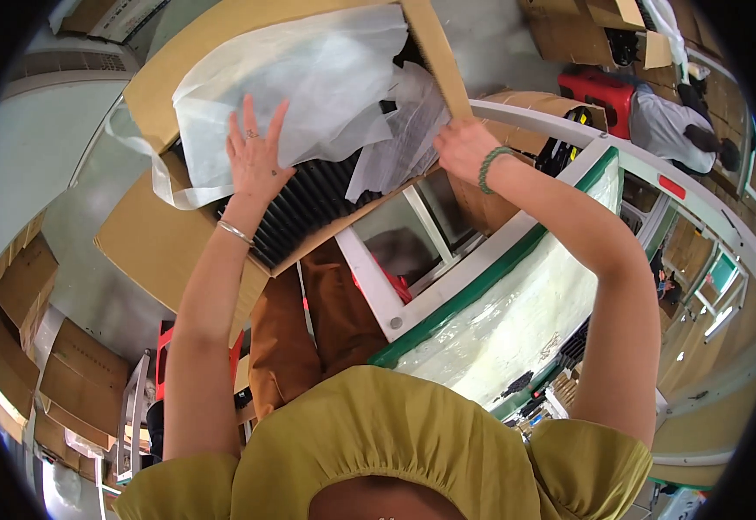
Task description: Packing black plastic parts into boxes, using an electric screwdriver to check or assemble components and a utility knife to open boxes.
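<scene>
White, thin, crinkled sheeting (308,95) wants a light touch, I'd say: bare left hand (258,165) fingers spread, bare right hand (467,152) fingers clamped on the open brown cardboard box (438,61) for steadiness.

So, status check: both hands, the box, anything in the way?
Left hand spread over white sheet. Right hand closed at edge of box. Black parts inside, partly covered by sheet.

The white sheet (308,78) hides some black rods (308,201) from me; my view's top crops the cardboard box (437,61).
</scene>
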Demonstrator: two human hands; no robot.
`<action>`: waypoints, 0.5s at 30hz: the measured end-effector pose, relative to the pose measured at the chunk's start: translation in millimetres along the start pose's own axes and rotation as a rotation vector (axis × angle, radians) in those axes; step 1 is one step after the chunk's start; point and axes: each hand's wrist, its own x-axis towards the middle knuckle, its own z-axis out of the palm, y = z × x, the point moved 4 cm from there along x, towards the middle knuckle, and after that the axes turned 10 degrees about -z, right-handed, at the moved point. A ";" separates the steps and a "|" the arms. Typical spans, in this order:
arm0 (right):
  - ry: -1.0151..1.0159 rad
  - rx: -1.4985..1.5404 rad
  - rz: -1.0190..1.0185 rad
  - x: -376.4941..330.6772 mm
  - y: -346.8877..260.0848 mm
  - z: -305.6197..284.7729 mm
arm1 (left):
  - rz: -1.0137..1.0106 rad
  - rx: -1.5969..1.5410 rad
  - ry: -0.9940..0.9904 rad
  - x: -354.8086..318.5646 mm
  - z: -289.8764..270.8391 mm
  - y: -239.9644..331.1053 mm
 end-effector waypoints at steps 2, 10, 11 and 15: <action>-0.313 0.010 0.225 -14.1 24.1 -7.9 | 0.049 0.152 0.009 9.9 5.4 -8.9; -0.020 -0.151 0.402 -65.5 169.7 81.4 | 0.035 -0.336 -0.186 88.9 25.9 -5.1; -0.146 -0.102 0.466 -46.9 170.5 69.5 | -0.014 -0.424 -0.217 101.8 10.4 7.9; -0.391 0.169 0.533 -16.5 172.2 53.4 | -0.337 -1.245 -0.469 171.1 3.9 64.7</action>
